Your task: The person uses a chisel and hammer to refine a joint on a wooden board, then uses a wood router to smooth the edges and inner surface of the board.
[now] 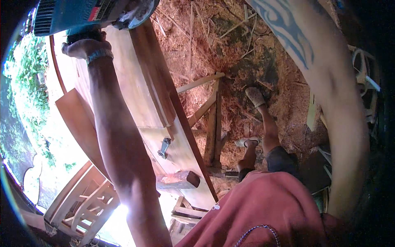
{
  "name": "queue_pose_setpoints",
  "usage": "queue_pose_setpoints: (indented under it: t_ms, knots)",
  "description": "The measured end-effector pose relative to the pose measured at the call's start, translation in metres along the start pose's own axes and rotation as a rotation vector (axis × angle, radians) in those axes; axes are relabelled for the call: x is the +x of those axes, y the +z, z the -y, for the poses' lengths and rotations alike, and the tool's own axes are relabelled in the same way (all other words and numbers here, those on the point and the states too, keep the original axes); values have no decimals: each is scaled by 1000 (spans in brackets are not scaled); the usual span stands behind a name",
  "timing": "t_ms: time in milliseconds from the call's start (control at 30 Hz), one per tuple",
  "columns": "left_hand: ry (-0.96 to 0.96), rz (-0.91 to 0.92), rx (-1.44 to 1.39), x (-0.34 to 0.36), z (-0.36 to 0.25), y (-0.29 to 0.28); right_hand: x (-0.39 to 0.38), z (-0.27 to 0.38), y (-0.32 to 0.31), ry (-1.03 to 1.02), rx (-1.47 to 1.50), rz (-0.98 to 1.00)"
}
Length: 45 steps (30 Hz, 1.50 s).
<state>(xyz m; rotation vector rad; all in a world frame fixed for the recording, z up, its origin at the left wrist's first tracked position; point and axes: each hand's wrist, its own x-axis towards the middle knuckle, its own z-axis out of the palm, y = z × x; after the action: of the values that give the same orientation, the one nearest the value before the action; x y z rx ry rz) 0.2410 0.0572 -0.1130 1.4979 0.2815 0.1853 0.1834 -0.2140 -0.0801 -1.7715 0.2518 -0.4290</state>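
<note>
My left hand, with a band at the wrist, reaches to the upper left. Its fingers are closed round the dark grip of a teal power tool, which the top edge cuts off. The tool's kind cannot be made out for certain. It is over the far end of a long wooden workpiece with a dark reddish edge. My right forearm stretches up on the right, and its hand is beyond the top edge. Nearer me, a small metal tool and a wooden mallet-like block lie on the wood.
Wooden trestle legs stand beside the workpiece. Wood shavings and thin strips cover the floor round my feet. A slatted wooden frame leans at the lower left, by a bright opening with plants.
</note>
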Motion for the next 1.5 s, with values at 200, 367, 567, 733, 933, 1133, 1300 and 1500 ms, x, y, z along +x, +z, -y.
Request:
queue_pose_setpoints:
  t_ms: [200,367,567,733,933,1133,1300,1500]
  knots:
    - [-131,34,1,20,3,-4,0,-2,1,3,-16,-10]
    - [52,2,-17,12,7,2,3,-1,3,-3,-29,-17]
    - [381,-40,348,-1,28,-42,4,10,17,-18,-15,-1]
    - [677,96,811,-38,54,-42,11,-3,6,4,-62,-40]
    - [424,558,530,-80,18,-18,12,-2,10,-2,-55,-42]
    - [295,463,599,-73,31,-25,15,-1,13,1,-75,-58]
    - [326,509,533,-78,25,-21,17,-1,17,0,-87,-67]
    - [431,554,560,-73,23,-17,19,-3,16,1,-103,-97]
